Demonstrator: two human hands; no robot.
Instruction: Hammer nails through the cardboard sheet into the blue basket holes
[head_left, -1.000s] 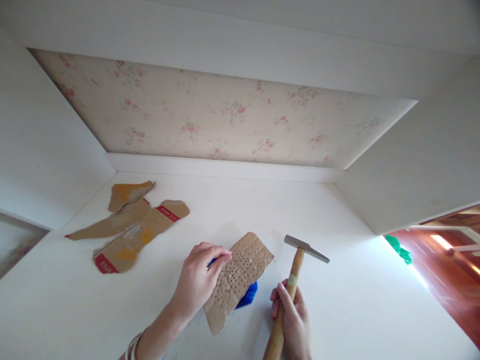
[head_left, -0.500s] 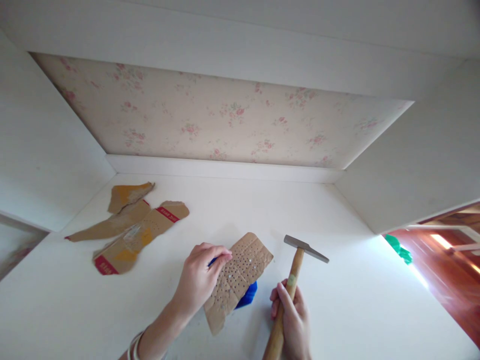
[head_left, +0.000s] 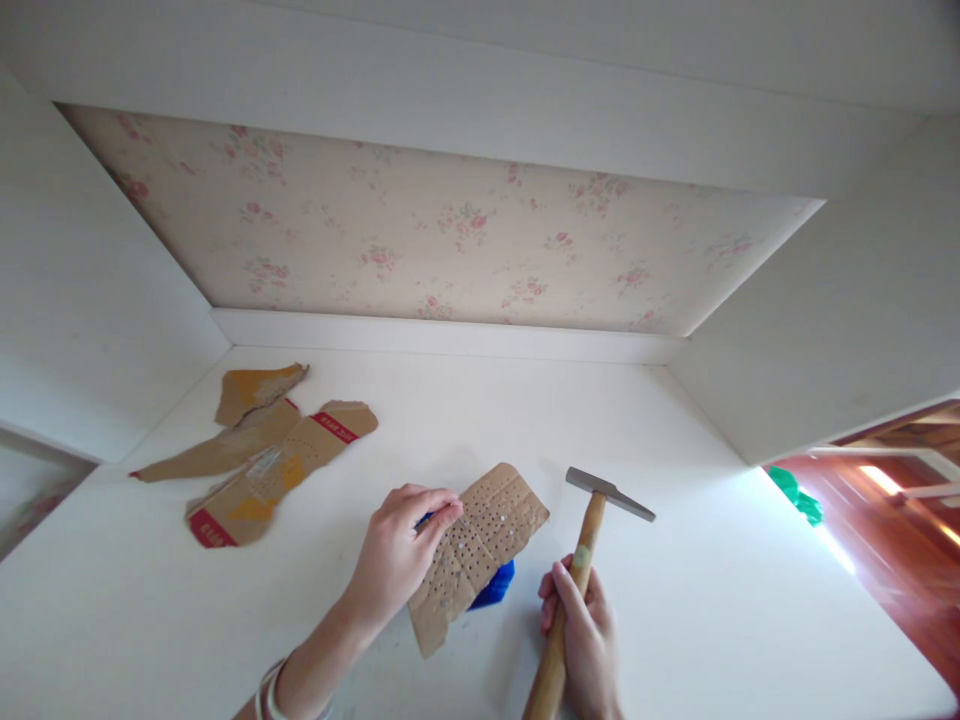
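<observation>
tabletop (head_left: pixel 697 560), white and broad, spreads beneath both your hands, and at its back rises a wall panel (head_left: pixel 420 230) printed with small pink flowers. past the right edge you can see a red-brown floor (head_left: pixel 885 560), well below. off to your left, well apart from your hands, lie several torn cardboard scraps (head_left: pixel 300 465), grouped together, with red bands and orange patches on them. your right hand holds a hammer (head_left: pixel 588 535), its head pointing away from you and its wooden handle running back toward you. the perforated cardboard (head_left: pixel 487 550) sits in front of you, between your hands, slanted and dotted all over with small dark holes. your left hand (head_left: pixel 397 545) is over its left edge, thumb and forefinger drawn together at the tips; you can't tell for certain whether something thin is pinched there. your right hand (head_left: pixel 589 630) is wrapped around the handle, just beside the board and apart from it. a blue object (head_left: pixel 493 587) shows from under the cardboard on its right side. pale bands (head_left: pixel 272 690) circle your left wrist. smallest of all, a few whitish dots (head_left: pixel 502 518) stand out among the holes.
</observation>
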